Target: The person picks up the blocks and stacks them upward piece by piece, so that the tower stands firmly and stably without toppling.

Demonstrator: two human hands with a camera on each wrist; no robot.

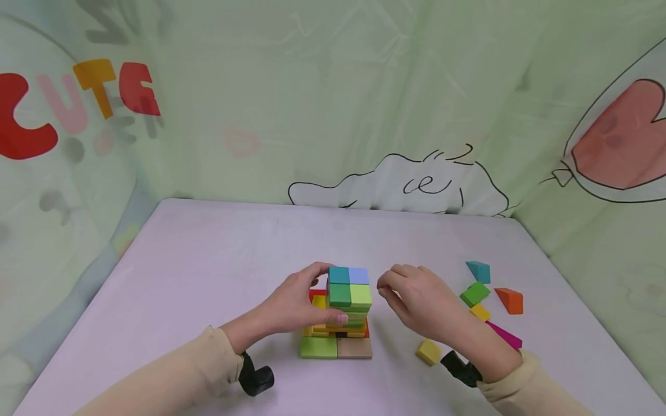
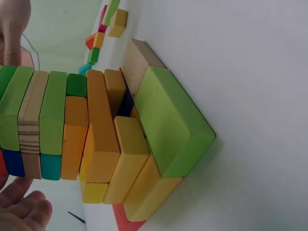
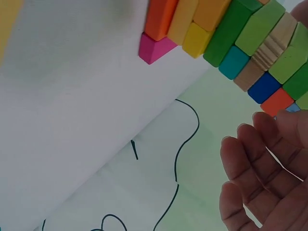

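Note:
A tower of coloured wooden blocks (image 1: pixel 340 295) stands in the middle of the table, on a light green block (image 1: pixel 318 348) and a tan block (image 1: pixel 355 348). Teal and light blue blocks form its top. My left hand (image 1: pixel 299 297) steadies it from the left, thumb across the near face, fingers reaching behind the upper part. To the right of the top hovers my right hand (image 1: pixel 416 294), its fingers loosely bent around nothing visible. Seen from the right wrist, the right hand's fingers (image 3: pixel 240 156) lie close to the top blocks (image 3: pixel 277 101).
Loose blocks lie right of the tower: a teal wedge (image 1: pixel 480 272), a green block (image 1: pixel 474 294), an orange wedge (image 1: pixel 510 301), a small yellow block (image 1: pixel 480 312) and a magenta piece (image 1: pixel 504 334). Nearer is another yellow block (image 1: pixel 429 351). Printed fabric (image 1: pixel 343 104) hangs behind the table.

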